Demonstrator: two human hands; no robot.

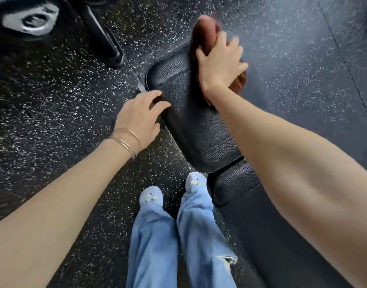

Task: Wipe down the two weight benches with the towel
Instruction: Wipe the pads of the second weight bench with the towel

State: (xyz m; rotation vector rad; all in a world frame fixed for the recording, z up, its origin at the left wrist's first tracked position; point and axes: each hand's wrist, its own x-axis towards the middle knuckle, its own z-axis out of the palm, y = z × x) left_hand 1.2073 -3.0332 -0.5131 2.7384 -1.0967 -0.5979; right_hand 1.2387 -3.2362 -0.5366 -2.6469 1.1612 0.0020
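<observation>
On the far end of the black bench, right hand presses a brown towel flat, fingers spread over it, part of the cloth blurred. Bench's long axis runs from near the feet away toward upper left. Left hand loosely open, fingertips touching the bench's left edge, nearer the person. Unwiped pad lies back toward the body. Second bench not clearly identifiable.
</observation>
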